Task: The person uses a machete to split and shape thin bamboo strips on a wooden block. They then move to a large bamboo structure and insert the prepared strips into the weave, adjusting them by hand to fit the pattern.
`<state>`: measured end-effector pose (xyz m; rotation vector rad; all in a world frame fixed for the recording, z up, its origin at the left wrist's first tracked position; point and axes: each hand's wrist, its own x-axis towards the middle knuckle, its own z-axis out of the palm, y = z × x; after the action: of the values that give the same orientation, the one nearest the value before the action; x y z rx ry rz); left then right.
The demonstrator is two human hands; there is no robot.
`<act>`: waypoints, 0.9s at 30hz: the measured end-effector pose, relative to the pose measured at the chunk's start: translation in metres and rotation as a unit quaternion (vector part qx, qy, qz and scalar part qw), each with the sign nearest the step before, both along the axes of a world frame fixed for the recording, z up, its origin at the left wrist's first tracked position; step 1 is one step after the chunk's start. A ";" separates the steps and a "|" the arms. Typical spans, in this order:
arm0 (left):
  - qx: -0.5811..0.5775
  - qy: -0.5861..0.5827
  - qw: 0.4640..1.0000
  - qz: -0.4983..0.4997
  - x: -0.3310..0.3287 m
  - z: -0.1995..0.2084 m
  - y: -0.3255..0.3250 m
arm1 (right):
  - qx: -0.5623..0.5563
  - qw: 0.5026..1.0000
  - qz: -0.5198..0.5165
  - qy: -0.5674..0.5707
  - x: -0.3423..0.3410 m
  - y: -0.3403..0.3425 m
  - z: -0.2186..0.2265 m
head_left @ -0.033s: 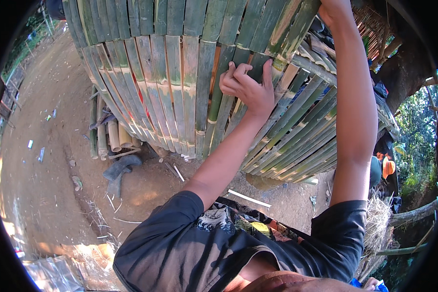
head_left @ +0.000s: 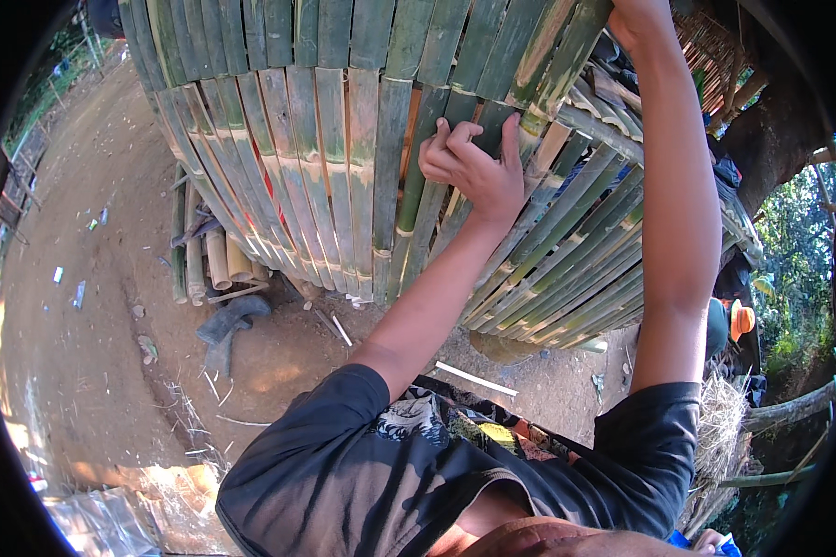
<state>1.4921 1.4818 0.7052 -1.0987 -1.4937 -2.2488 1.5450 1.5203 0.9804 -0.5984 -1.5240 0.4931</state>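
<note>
Overlapping rows of split bamboo slats point(head_left: 334, 158) form a sloping panel in front of me, green with some paler, weathered pieces. My left hand point(head_left: 474, 172) rests on the panel near its right edge. Its fingers are bent and its thumb points upward, with a dark green bamboo slat point(head_left: 490, 125) between them. Raised along the right edge of the panel, my right hand point(head_left: 633, 23) is cut off by the top of the picture. Its fingers are hidden, so what it touches cannot be seen.
A second slope of bamboo slats point(head_left: 576, 251) lies to the right. Below left are stacked bamboo poles point(head_left: 215, 260) and a dark boot-like object point(head_left: 228, 325) on the dirt ground point(head_left: 111, 232). A thick tree trunk point(head_left: 776, 121) and an orange hat point(head_left: 742, 320) stand at the right.
Both hands and the bamboo panel look the same. The orange hat at the right has shifted very slightly.
</note>
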 end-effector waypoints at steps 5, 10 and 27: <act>0.027 0.021 0.999 0.015 0.001 -0.002 0.003 | -0.002 1.000 0.002 -0.010 0.005 -0.001 0.001; 0.029 0.021 0.999 0.009 0.003 0.002 0.000 | -0.012 1.000 0.013 -0.010 0.012 -0.004 0.003; -0.074 0.181 0.981 -0.005 -0.132 -0.068 -0.036 | -0.065 0.997 -0.009 -0.040 0.023 0.004 -0.005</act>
<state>1.3606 1.4454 0.6370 -1.4688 -1.5147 -1.8357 1.5682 1.5243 0.9751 -0.7399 -1.5697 0.5619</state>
